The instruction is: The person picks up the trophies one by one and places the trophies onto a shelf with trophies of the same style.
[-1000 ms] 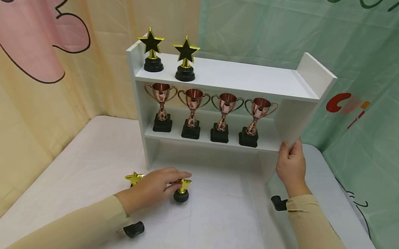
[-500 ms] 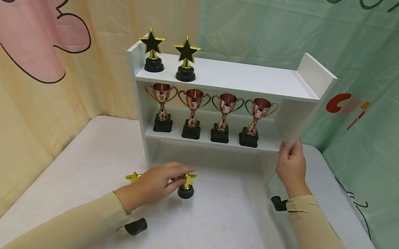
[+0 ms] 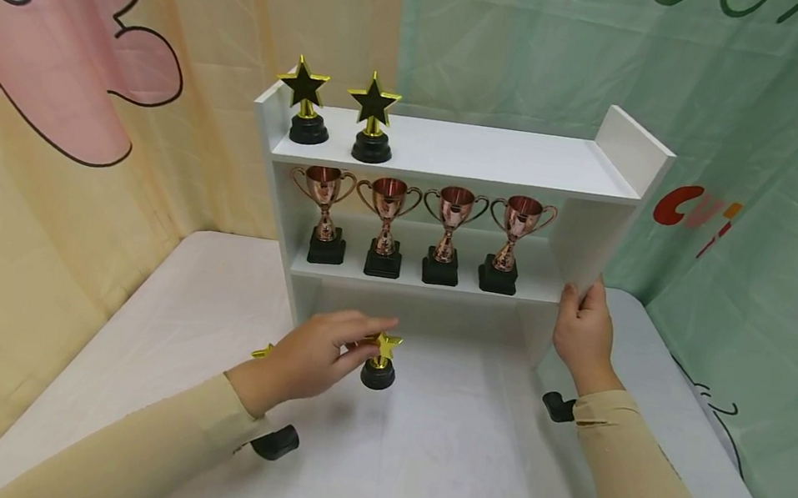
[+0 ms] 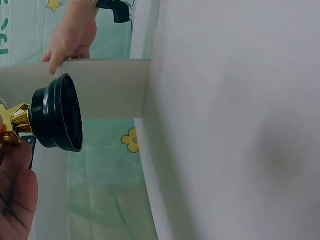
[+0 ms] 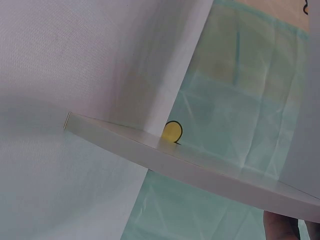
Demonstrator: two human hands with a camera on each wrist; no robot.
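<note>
So your white table [image 3: 452, 475] has a white shelf unit [image 3: 601, 234] standing on it, two star trophies [image 3: 306, 106] [image 3: 372, 117] up top and four bronze cups [image 3: 326, 231] [image 3: 385, 240] [image 3: 444, 248] [image 3: 504, 256] lined up below.

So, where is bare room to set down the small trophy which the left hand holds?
Free: the top shelf, from the two star trophies to its right wall; also the table, between the sleeves. Crowded: the middle shelf, where four cups leave only a narrow gap on the right; and behind the left hand something gold partly shows.
</note>
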